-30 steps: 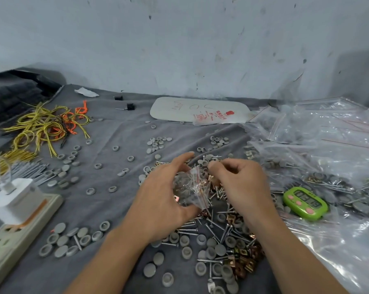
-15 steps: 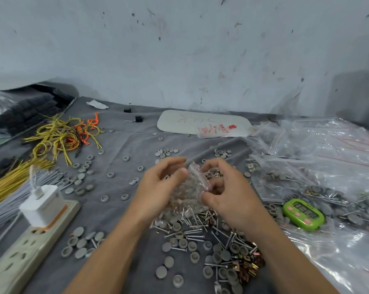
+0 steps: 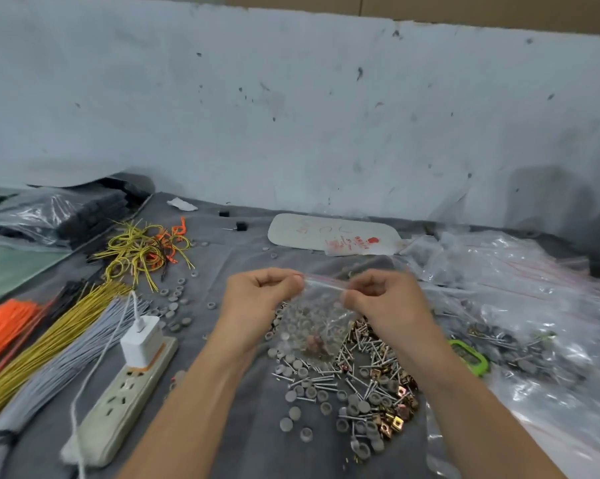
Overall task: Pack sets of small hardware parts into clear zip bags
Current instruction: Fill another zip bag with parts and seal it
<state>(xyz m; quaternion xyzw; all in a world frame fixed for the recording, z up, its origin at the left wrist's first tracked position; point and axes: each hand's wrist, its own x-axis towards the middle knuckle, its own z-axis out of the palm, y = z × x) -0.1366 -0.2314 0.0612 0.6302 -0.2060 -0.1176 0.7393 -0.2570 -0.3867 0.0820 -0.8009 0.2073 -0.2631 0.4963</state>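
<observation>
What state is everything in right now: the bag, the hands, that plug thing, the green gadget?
zip bag: held up, parts inside; sealed or not, cannot tell.
left hand: pinches the bag's top strip at its left end.
right hand: pinches the strip's right end.
white charger: plugged into the power strip.
green timer: lying flat, partly hidden.

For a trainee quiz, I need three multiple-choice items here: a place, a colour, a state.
1. Where is the white charger? A in a drawer; B plugged in the power strip; C on a chair.
2. What colour is the timer? A red; B blue; C green.
3. How is the zip bag held? A left hand and right hand pinch its top edge; B it lies untouched; C one hand holds its bottom.
Answers: 1 B, it stands on the strip's sockets. 2 C, its casing is bright green. 3 A, each hand's fingers pinch the top.
</observation>
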